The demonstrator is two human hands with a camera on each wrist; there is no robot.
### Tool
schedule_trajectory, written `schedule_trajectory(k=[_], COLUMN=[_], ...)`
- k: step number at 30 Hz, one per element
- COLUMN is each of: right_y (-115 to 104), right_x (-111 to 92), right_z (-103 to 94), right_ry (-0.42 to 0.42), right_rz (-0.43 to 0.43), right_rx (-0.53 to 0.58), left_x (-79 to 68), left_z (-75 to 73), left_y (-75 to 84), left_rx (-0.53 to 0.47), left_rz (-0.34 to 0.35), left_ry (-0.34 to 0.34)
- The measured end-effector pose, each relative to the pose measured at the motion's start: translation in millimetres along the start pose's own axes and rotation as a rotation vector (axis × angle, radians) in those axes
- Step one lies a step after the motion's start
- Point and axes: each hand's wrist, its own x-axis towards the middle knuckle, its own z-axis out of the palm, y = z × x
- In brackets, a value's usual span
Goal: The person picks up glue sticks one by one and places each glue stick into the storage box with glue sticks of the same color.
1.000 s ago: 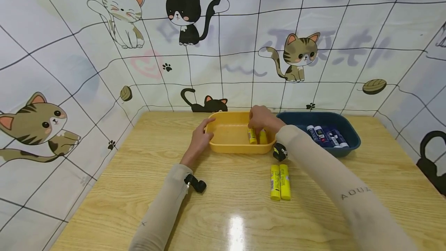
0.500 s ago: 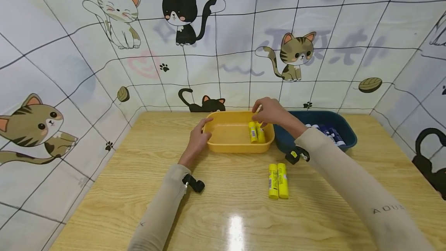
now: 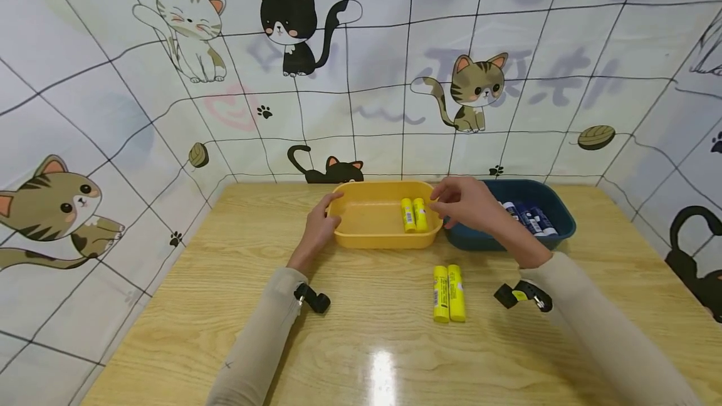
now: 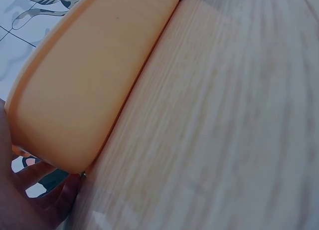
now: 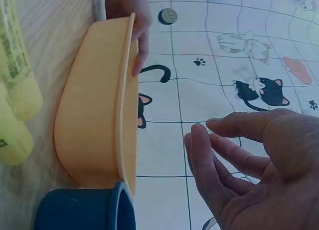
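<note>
My left hand (image 3: 321, 225) grips the left end of a yellow plastic bin (image 3: 383, 241); in the right wrist view one finger reaches over the rim. Inside the bin, toward its right end, two yellow glue sticks (image 3: 420, 215) lie side by side. My right hand (image 3: 470, 205) hovers above the place where the yellow bin meets a dark blue bin (image 3: 479, 240). Its fingers are loosely bent and hold nothing, as the right wrist view also shows. Several navy and white tubes (image 3: 530, 220) lie in the blue bin, partly hidden by this hand.
Two more yellow glue sticks (image 3: 449, 293) lie side by side on the wooden table (image 3: 372, 318), in front of the bins. A cat-patterned sheet (image 3: 378, 80) hangs right behind the table and along both sides.
My right hand has let go of the glue sticks in the yellow bin, risen out and moved right toward the blue bin. The left hand keeps its hold on the bin.
</note>
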Motion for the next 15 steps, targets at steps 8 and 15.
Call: schedule_trajectory(k=[8,15], right_y=[8.8,27.2], right_x=[-34.1,-52.8], right_z=[7.6,15.3], right_ry=[-0.014,-0.06], right_rz=[0.02,0.089], right_rx=[0.048,0.098], left_x=[-0.4,-2.7], left_z=[-0.3,0.5], left_y=[1.3,1.7], left_rx=[0.016,0.009], left_rz=[-0.005,-0.022], left_ry=[0.002,-0.007])
